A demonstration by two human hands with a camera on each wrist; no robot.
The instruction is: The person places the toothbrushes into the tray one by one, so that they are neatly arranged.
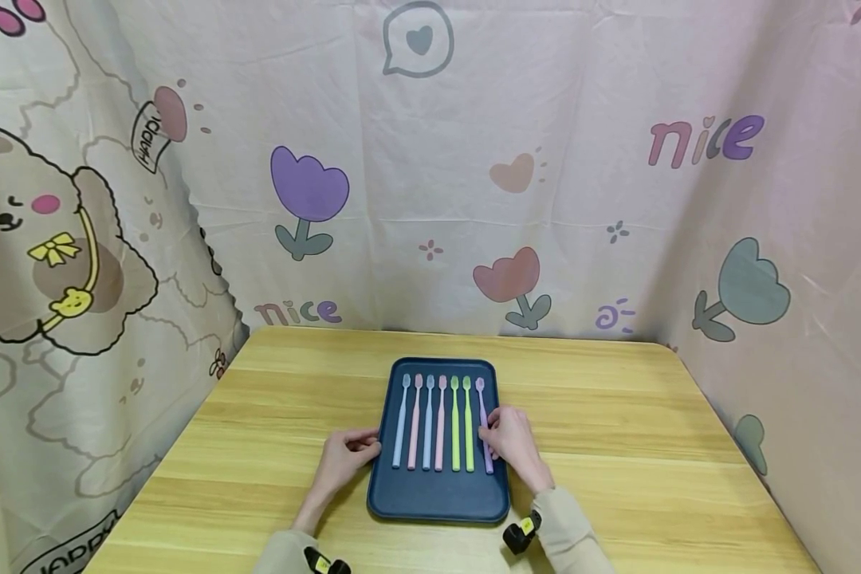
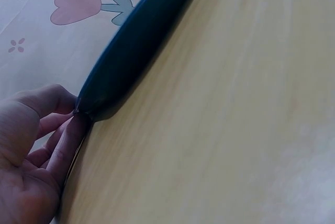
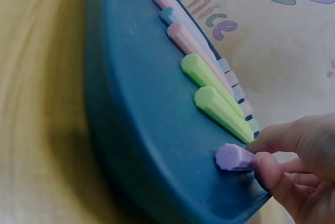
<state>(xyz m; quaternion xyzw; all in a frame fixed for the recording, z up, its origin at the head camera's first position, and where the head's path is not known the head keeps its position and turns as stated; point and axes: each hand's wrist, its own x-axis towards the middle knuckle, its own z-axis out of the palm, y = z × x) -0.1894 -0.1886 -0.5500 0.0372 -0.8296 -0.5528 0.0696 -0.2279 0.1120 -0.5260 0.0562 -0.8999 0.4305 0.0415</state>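
Note:
A dark blue tray (image 1: 438,504) lies on the table with several toothbrushes side by side in a row, heads toward the far end. From the left they run blue (image 1: 400,426), pink, blue, pink (image 1: 441,426), then two green ones (image 3: 220,109). Rightmost is a purple toothbrush (image 1: 483,404), slightly tilted. My right hand (image 1: 514,442) pinches its handle between thumb and fingers, near the tray's right rim; its butt end (image 3: 233,157) shows in the right wrist view. At the left rim, my left hand (image 1: 344,460) holds the tray's edge between thumb and fingers.
The wood-grain table (image 1: 617,414) reaches out on both sides of the tray. Behind it and at the sides hang printed curtains (image 1: 430,159). A black device is strapped at each wrist.

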